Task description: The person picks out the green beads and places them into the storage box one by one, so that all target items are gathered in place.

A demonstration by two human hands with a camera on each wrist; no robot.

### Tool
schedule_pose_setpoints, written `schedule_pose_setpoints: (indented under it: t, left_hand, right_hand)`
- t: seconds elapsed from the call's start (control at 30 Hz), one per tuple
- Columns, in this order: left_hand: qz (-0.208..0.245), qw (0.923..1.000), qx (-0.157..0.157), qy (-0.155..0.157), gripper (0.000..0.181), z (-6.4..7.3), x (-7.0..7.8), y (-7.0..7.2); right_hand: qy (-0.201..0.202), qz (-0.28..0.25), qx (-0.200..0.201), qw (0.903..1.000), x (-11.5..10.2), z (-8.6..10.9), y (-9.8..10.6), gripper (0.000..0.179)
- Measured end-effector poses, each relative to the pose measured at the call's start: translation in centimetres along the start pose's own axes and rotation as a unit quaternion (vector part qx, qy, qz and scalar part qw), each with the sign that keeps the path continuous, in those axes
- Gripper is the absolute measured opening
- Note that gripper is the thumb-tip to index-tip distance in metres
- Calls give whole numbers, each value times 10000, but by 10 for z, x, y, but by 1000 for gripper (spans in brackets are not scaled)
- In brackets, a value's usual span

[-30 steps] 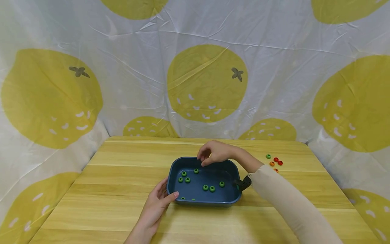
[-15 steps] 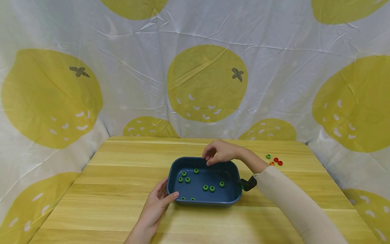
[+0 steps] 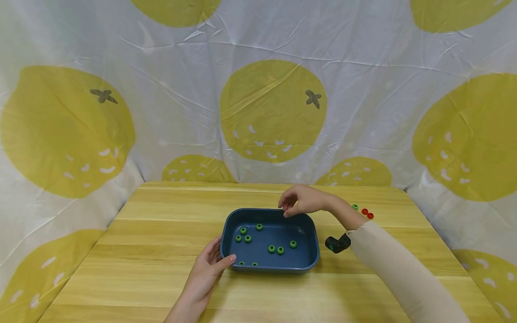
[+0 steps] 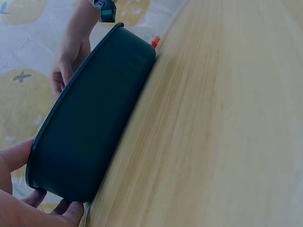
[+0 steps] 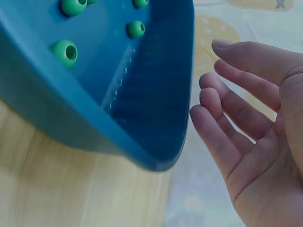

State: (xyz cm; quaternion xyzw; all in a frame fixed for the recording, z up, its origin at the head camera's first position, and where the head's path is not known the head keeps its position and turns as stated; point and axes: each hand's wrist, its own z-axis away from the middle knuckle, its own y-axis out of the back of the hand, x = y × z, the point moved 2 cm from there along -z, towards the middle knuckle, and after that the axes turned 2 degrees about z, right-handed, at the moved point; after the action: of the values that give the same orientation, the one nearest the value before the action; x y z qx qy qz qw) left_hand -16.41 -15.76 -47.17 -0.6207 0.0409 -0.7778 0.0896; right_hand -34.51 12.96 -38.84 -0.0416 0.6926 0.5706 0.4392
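Note:
A blue rectangular bin (image 3: pixel 274 270) stands on the wooden table with several green beads (image 3: pixel 271 249) scattered on its floor. My left hand (image 3: pixel 206 271) grips the bin's left end, thumb over the rim; in the left wrist view its fingertips (image 4: pixel 73 210) press low on the outer wall. Over the far rim, toward the right corner, hovers my right hand (image 3: pixel 306 199). The right wrist view shows its fingers (image 5: pixel 213 127) loosely bent, nothing between them, close beside the bin's wall (image 5: pixel 158 94).
Beyond the right forearm, a green bead (image 3: pixel 355 207) and two red beads (image 3: pixel 367 213) lie on the table (image 3: pixel 161 242). The black wrist camera (image 3: pixel 338 243) hangs beside the bin's right end. A lemon-print curtain (image 3: pixel 274 112) closes off the back and sides.
My right hand has slid to the right along the bin's far rim, empty. Its forearm now covers the orange beads on the table. The left hand and bin stay put.

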Motion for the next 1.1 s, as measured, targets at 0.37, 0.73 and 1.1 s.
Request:
schedule_pose_setpoints:
  t: [0.37, 0.73, 1.1]
  left_hand:
    - [-38, 10000, 11, 19, 77, 0, 0, 0]
    - [-50, 9999, 91, 79, 80, -1, 1, 0]
    - [-67, 9999, 83, 83, 80, -1, 1, 0]
  right_hand:
    - [-315, -53, 192, 9993, 14, 25, 8, 32]
    - [-664, -267, 360, 9968, 29, 48, 21, 26]
    - [-1066, -379, 670, 9913, 47, 73, 31, 26]
